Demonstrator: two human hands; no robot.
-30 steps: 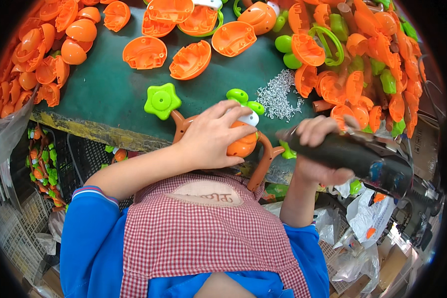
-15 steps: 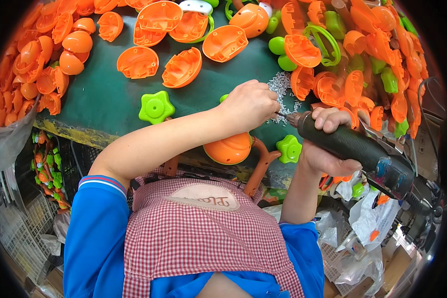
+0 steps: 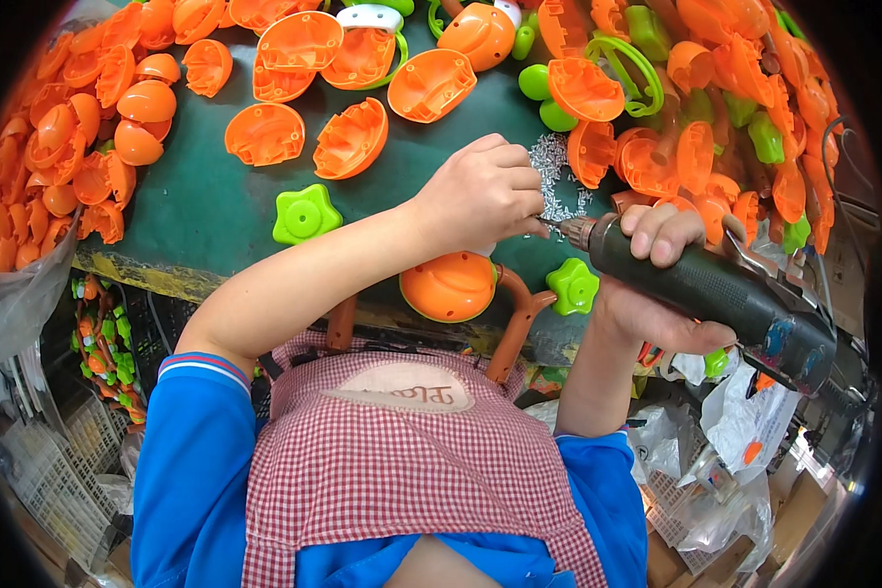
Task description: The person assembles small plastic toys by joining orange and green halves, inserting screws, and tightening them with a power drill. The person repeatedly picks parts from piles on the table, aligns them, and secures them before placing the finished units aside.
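My right hand (image 3: 659, 235) is wrapped round a black electric screwdriver (image 3: 720, 294), held with its bit pointing left. My left hand (image 3: 485, 193) is closed in a pinch at the tip of the bit; whatever lies between the fingertips is too small to make out. Just beyond them a heap of small silver screws (image 3: 556, 178) is spread on the green table. Nearer to me, below my left wrist, a rounded orange plastic part (image 3: 448, 290) sits by the table's edge. A brown branch-shaped piece (image 3: 514, 328) stands against it, with a green star-shaped piece (image 3: 573, 286) at its upper end.
Another green star-shaped piece (image 3: 306, 214) lies left of my forearm. Orange half shells (image 3: 351, 139) lie along the far side of the green table (image 3: 191, 191). Large piles of orange pieces (image 3: 54, 137) rise at the left and at the right, where green ones are mixed in.
The screwdriver has shifted slightly right and down. My left hand has moved a little up and left, its fingertips still by the bit. The whole view has shifted slightly.
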